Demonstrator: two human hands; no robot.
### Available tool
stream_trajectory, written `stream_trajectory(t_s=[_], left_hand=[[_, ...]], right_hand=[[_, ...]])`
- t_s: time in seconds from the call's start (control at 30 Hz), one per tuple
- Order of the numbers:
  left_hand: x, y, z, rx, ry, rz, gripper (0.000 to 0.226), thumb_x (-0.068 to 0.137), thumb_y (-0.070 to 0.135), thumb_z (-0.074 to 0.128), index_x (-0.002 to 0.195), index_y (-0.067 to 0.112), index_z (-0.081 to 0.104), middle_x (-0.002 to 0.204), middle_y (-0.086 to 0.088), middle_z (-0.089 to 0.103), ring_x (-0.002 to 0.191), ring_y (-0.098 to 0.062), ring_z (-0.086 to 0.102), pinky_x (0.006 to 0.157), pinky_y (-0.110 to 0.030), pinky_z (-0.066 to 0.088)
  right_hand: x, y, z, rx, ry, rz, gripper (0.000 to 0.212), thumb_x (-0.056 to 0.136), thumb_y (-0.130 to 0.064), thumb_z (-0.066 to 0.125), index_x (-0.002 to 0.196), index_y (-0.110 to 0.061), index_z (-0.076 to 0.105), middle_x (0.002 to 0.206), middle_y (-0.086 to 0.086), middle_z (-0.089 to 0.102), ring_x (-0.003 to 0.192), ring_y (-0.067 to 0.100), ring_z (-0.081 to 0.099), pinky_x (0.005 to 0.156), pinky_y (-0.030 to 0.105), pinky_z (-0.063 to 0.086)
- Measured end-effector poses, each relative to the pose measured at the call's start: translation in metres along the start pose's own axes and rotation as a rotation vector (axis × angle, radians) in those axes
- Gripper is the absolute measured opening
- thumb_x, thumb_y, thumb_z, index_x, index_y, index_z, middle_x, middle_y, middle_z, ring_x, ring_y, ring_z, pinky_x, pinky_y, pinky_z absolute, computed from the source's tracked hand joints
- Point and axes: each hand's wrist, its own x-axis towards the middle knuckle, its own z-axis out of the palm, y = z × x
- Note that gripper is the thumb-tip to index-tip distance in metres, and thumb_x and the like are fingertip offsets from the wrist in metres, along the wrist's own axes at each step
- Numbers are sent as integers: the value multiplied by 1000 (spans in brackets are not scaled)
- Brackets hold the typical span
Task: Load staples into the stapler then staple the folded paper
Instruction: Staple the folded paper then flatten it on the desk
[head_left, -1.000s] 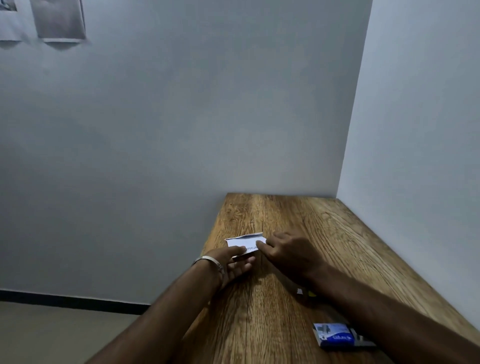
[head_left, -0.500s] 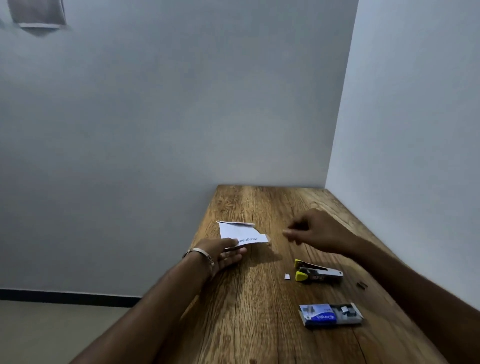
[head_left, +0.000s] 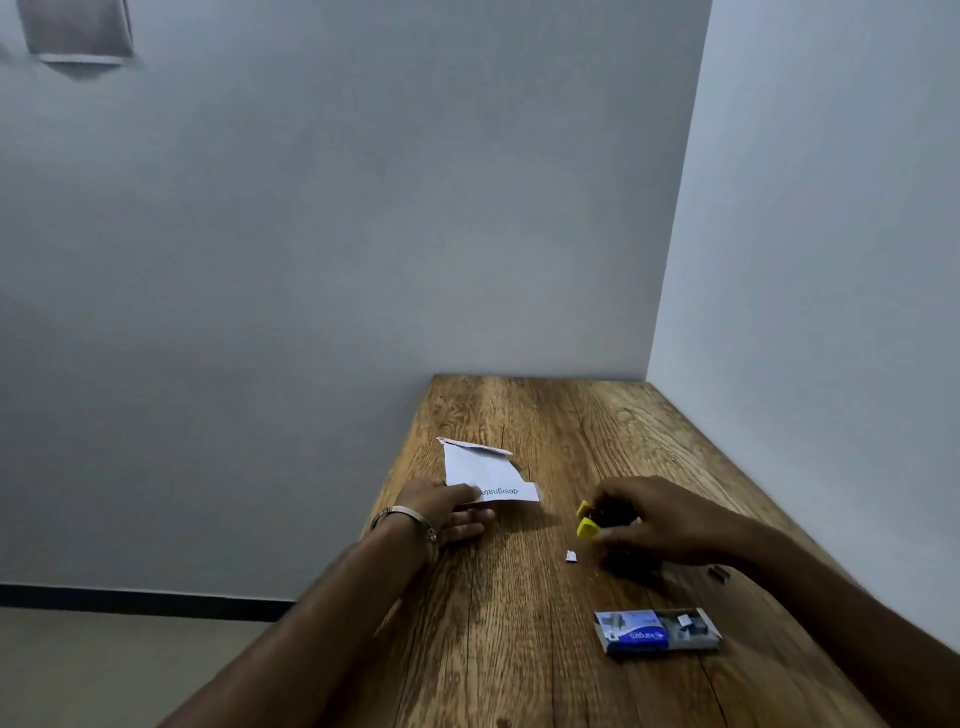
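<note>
A folded white paper (head_left: 483, 473) with printed text lies on the wooden table (head_left: 545, 649). My left hand (head_left: 447, 512) pinches its near left corner, a metal bangle on the wrist. To the right, my right hand (head_left: 654, 522) is closed around the small black stapler with yellow ends (head_left: 589, 519), lifted slightly off the table; most of the stapler is hidden by my fingers. A blue staple box (head_left: 657, 631) lies open near the front, with staples showing in its tray.
A tiny white scrap (head_left: 571, 556) lies on the table below the stapler. A small dark staple strip (head_left: 719, 572) sits by my right forearm. Walls close the table at the back and right; its left edge drops to the floor.
My right hand left the paper, moved right and down, and took hold of the stapler that lay on the table. My left hand stayed on the paper's corner.
</note>
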Motion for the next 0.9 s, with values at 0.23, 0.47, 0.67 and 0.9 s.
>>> stream_trajectory(t_s=[0.23,0.47,0.67,0.9], left_hand=[[-2,0,-1,-11,-20,13,9,87,0,65,93,-3,59,88,-21,73,58,-21,72,55,-31,60],[-4,0,0,-67,-62,32,8,87,1,66,93,-2,61,72,-15,74,54,-18,71,52,-30,59],[-8,1,-3,-94,-76,29,8,85,1,67,90,-4,63,68,-15,74,56,-19,72,54,-29,60],[-8,2,-3,-144,-62,20,8,86,-1,66,89,-6,62,66,-17,74,54,-20,72,49,-28,60]], right_hand=[[10,-27,7,919,57,263,37,93,-41,65,100,-5,60,78,8,66,62,16,62,53,27,52],[40,-48,32,1146,-203,406,41,95,-49,58,100,-9,58,66,4,57,50,9,49,39,17,37],[62,-61,50,1214,-89,453,48,96,-45,58,97,2,66,69,13,71,52,17,65,42,24,51],[74,-61,56,1314,-67,424,47,95,-44,59,88,1,71,73,11,73,57,16,70,48,22,57]])
